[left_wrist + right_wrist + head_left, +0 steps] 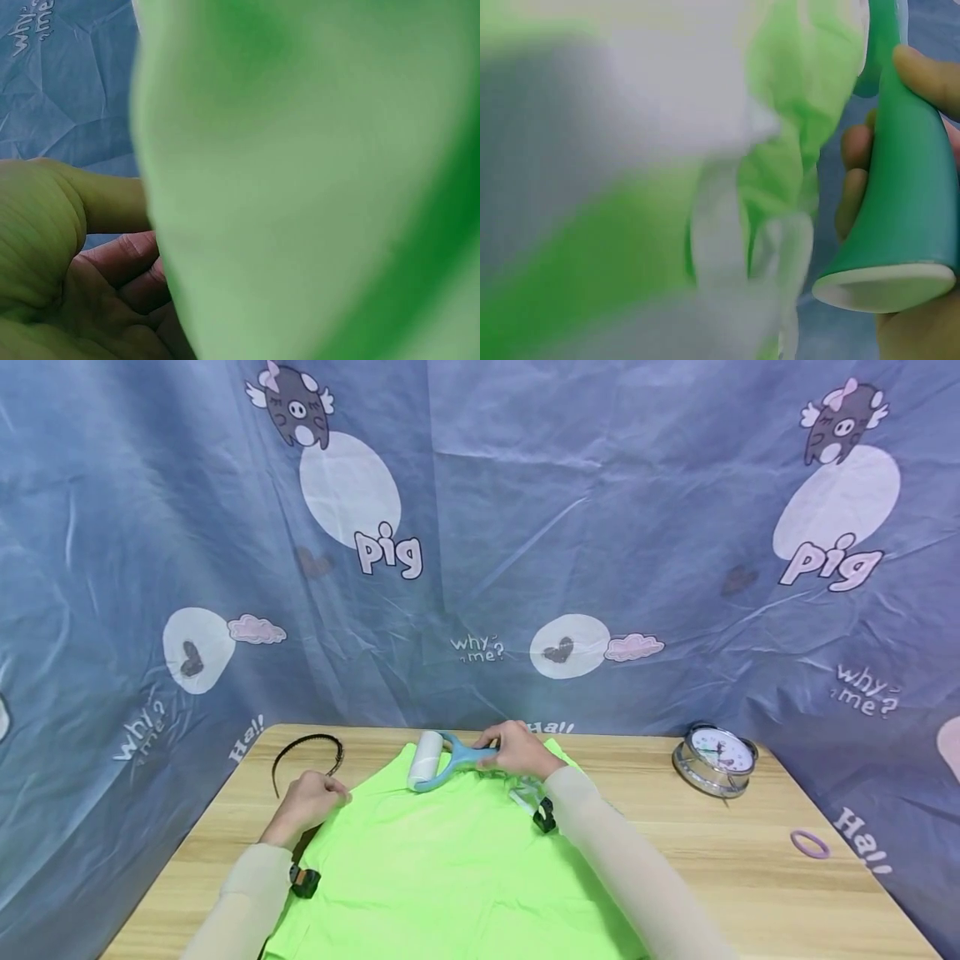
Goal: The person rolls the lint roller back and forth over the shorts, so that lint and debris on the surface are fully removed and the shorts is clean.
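So, we're stretched out over a green shirt (435, 852) spread on the desk (690, 877), with a lint roller (467, 755) up at its far end, white roll pointing left. Our right hand (517, 752) has its fingers and thumb curled round the blue handle, and our left hand (307, 806) looks to be pinching the shirt's left edge, though the cloth hides the thumb tip in the left wrist view.

What could bite us? Mostly cloth that isn't anchored. If the roll is sticky and we drag it with only one edge pinned, the fabric could lift and bunch under it. Pinching too lightly would probably let the edge slip, and tugging too hard could skew the whole thing. There's also a clear, crumpled bit (525, 795) by our right wrist; we can't tell what it is, but it could snag. We also can't tell how firmly the roll presses on the shirt, if at all.

The headband (309, 737) lies just beyond our left hand, so a careless reach might knock it. The alarm clock (718, 756) sits well apart, so less worry there.
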Demonstrator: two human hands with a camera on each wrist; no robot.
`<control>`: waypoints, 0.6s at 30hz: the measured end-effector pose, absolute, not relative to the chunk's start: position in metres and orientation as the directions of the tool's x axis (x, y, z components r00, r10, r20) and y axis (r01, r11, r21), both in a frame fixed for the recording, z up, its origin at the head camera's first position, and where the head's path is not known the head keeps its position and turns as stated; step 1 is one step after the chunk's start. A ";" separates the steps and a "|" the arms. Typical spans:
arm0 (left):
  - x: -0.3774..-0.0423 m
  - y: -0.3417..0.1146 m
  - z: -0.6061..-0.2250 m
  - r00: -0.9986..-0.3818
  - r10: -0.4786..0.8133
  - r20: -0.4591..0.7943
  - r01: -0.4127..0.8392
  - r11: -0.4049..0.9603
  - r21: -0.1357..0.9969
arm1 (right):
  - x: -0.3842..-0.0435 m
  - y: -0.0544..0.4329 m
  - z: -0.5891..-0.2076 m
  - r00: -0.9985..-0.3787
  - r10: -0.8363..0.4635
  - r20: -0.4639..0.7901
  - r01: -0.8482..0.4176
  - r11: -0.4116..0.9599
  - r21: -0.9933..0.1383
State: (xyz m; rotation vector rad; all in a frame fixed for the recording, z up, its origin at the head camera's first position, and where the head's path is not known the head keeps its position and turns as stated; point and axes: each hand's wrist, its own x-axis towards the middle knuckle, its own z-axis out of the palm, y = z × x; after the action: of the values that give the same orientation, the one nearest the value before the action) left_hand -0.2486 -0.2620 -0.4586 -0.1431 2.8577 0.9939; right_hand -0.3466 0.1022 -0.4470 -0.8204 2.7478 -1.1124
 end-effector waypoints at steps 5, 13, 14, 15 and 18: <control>-0.248 -0.264 -0.460 -0.991 -0.044 -0.128 -0.114 0.784 0.610 | -0.346 0.114 -0.445 -0.863 -0.490 0.121 -0.438 0.606 -0.664; -0.248 -0.264 -0.460 -0.991 -0.036 -0.132 -0.109 0.788 0.605 | -0.346 0.129 -0.442 -0.866 -0.492 0.094 -0.415 0.598 -0.686; -0.248 -0.263 -0.460 -0.990 -0.036 -0.135 -0.112 0.786 0.608 | -0.345 0.131 -0.441 -0.867 -0.491 0.092 -0.411 0.599 -0.687; -0.248 -0.262 -0.459 -0.990 -0.037 -0.137 -0.114 0.783 0.611 | -0.345 0.133 -0.441 -0.869 -0.487 0.087 -0.406 0.601 -0.689; -0.248 -0.261 -0.459 -0.990 -0.040 -0.137 -0.117 0.784 0.610 | -0.343 0.140 -0.441 -0.871 -0.485 0.083 -0.403 0.606 -0.685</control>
State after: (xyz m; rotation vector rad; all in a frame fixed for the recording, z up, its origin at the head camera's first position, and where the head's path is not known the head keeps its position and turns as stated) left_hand -0.2476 -0.2615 -0.4585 -0.1260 2.8559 0.9887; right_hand -0.3429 0.1405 -0.4406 -0.7530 2.7150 -1.1162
